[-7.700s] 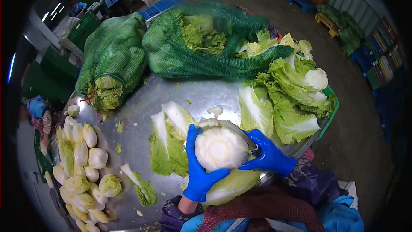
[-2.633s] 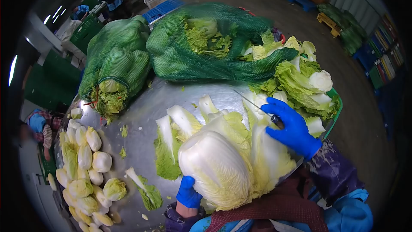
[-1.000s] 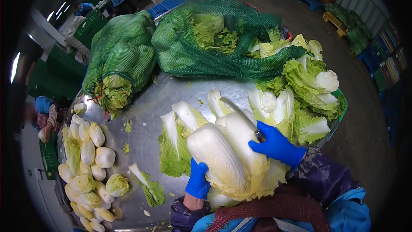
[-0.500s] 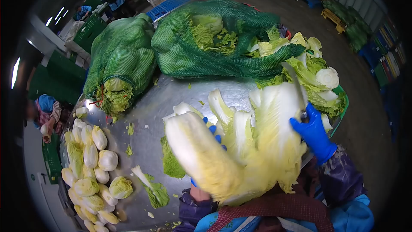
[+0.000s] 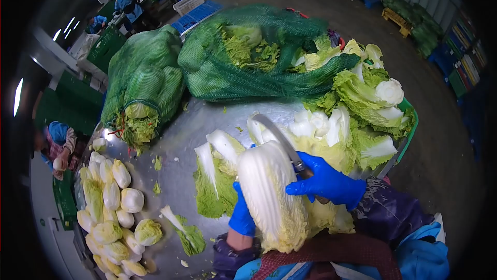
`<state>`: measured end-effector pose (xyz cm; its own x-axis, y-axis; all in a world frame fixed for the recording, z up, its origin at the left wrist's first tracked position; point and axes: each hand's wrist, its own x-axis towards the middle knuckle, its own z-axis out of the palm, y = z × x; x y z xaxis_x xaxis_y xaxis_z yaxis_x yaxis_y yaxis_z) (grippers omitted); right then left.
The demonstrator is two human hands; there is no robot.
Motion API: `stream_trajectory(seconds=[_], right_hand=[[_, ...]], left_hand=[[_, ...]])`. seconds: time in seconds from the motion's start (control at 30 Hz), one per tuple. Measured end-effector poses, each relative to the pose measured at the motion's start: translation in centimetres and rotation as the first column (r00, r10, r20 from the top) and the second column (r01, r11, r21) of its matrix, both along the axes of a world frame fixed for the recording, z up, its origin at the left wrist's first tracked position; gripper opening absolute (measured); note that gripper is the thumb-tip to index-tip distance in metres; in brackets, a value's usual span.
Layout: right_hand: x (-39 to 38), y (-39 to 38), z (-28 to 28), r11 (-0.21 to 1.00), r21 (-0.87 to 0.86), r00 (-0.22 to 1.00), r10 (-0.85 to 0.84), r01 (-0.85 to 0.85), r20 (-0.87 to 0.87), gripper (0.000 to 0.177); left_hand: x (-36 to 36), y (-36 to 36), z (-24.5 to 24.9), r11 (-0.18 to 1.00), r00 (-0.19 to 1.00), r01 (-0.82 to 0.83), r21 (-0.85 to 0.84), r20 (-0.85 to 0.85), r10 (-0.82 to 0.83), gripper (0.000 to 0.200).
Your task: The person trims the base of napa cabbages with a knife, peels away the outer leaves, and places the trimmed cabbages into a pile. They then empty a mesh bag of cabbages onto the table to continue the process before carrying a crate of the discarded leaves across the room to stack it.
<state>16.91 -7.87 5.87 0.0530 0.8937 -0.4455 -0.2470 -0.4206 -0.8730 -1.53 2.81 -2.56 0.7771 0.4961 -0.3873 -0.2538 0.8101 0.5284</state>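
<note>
Two blue-gloved hands work about one pale, elongated cabbage [image 5: 272,192], tilted above the near side of a metal table [image 5: 171,181], its broad white end pointing away from the wearer and its crinkled yellow end towards the body. The left hand [image 5: 242,215] supports the cabbage from its left side and from behind; its fingers are partly open around the girth, though mostly hidden, so their exact spread cannot be told. The right hand [image 5: 334,181] is closed around the handle of a curved knife [image 5: 298,166], the blade arching beside the head's upper right edge; the foremost fingers appear to rest against the leaves. Loose leaves [image 5: 212,194] lie to the left of the head, small pale heads [image 5: 111,195] are heaped at the table's left, and two green mesh sacks [image 5: 248,85] occupy the far side. Judged by form, the cabbage is dense and fairly heavy, stiff along the white ribs but soft and easily torn at the yellow end; its smooth ribs may be slippery under gloves. The firmest hold is a broad palm beneath the middle or the thick white portion, with fingers clear of the cutting edge and pressure spread across several ribs.
</note>
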Motion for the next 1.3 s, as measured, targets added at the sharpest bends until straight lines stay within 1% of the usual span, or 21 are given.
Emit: stream_trajectory(seconds=[0.07,0.13,0.17,0.2,0.27,0.33,0.37,0.4,0.47,0.53,0.6,0.7,0.8,0.9,0.97,1.07,1.1,1.13,1.2,1.27,1.3], right_hand=[[-0.2,-0.4,-1.0,0.997,0.054,0.997,-0.060,0.057,0.054,0.072],[-0.6,-0.3,-2.4,0.936,0.210,0.959,-0.278,0.283,-0.053,0.067],[0.1,-0.7,-1.7,0.971,0.091,0.973,-0.225,0.220,0.043,0.063],[0.8,-1.0,-2.1,0.973,0.095,0.975,-0.216,0.211,0.045,0.063],[2.0,-1.7,-3.3,0.987,0.071,0.988,-0.146,0.142,0.056,0.057],[3.5,-2.5,-2.0,0.999,-0.006,0.977,-0.045,0.047,0.209,0.058],[4.6,-3.2,-3.8,0.990,0.140,0.680,-0.078,-0.036,0.729,0.061],[4.9,-3.1,-3.8,0.960,0.209,0.141,-0.184,-0.187,0.973,0.064],[4.2,-3.0,-2.8,0.956,0.249,0.178,-0.221,-0.154,0.959,0.066],[2.3,-2.0,-1.1,0.965,0.261,0.773,-0.168,0.003,0.611,0.066],[0.8,-1.0,-1.4,0.980,0.194,0.976,-0.077,0.037,0.201,0.064],[0.0,0.2,-1.1,0.997,0.072,0.993,-0.038,0.030,0.114,0.065],[-0.3,0.1,-3.1,0.968,0.250,0.954,-0.106,0.034,0.280,0.068],[0.9,0.0,-1.8,0.985,0.163,0.994,-0.067,0.051,0.091,0.065],[1.8,0.1,-0.9,0.997,-0.065,0.998,-0.032,0.029,-0.049,0.062],[1.5,-0.1,-1.1,0.986,-0.152,0.991,-0.080,0.063,-0.106,0.057],[1.5,-0.1,-1.0,0.985,-0.156,0.991,-0.085,0.068,-0.107,0.057],[1.4,-0.1,-0.8,0.994,-0.102,0.995,-0.047,0.038,-0.085,0.058],[0.6,0.0,-1.5,0.999,-0.048,0.998,-0.014,0.011,-0.062,0.060],[-0.8,-0.1,-3.9,0.950,0.306,0.990,-0.102,0.067,0.098,0.062],[-0.5,-0.1,-3.7,0.954,0.299,0.976,-0.058,-0.008,0.210,0.064]], left_hand=[[-0.8,-0.4,-0.2,1.000,0.998,-0.003,-0.015,-0.059,0.003,0.064],[-1.3,-1.3,1.7,0.898,0.999,-0.010,0.441,-0.042,0.032,0.068],[-1.0,-1.5,3.3,0.975,0.993,-0.031,0.222,-0.108,0.056,0.075],[-1.2,-1.6,3.2,0.973,0.992,-0.041,0.225,-0.105,0.066,0.075],[-1.8,-1.9,2.7,0.994,0.985,-0.093,-0.059,-0.150,0.083,0.067],[-2.1,-2.2,2.5,0.990,0.979,-0.115,-0.077,-0.178,0.100,0.071],[-2.4,-2.1,1.5,0.976,0.993,-0.119,-0.183,-0.038,0.114,0.071],[-2.4,-1.9,1.1,0.953,0.985,-0.106,-0.284,0.102,0.140,0.071],[-1.8,-1.8,0.9,0.941,0.978,-0.098,-0.324,0.144,0.151,0.072],[-1.5,-1.9,1.0,0.928,0.971,-0.093,-0.360,0.174,0.164,0.073],[-1.2,-2.0,1.4,0.946,0.982,-0.089,-0.311,0.133,0.136,0.075],[-0.7,-2.6,3.2,0.988,0.996,-0.065,-0.139,-0.067,0.056,0.075],[-0.6,-2.8,2.3,0.992,0.997,-0.063,-0.109,-0.055,0.057,0.070],[-0.9,-2.5,1.8,0.969,0.997,-0.050,-0.243,0.041,0.062,0.072],[-1.0,-2.4,1.8,0.947,0.994,-0.031,-0.319,0.085,0.062,0.072],[-0.6,-2.1,2.3,0.971,0.999,-0.032,-0.238,-0.029,0.026,0.080],[-0.5,-1.9,2.4,0.998,0.998,-0.017,-0.060,-0.066,0.013,0.083],[-0.4,-1.9,2.3,0.993,0.995,0.007,0.120,-0.104,0.005,0.087],[-0.7,-2.3,1.1,0.982,0.995,0.004,0.186,-0.100,0.015,0.087],[-0.5,-2.0,0.9,0.966,0.996,0.011,0.258,-0.093,0.014,0.086],[-0.5,-2.0,1.3,0.954,0.990,0.001,0.299,-0.134,0.041,0.093]])
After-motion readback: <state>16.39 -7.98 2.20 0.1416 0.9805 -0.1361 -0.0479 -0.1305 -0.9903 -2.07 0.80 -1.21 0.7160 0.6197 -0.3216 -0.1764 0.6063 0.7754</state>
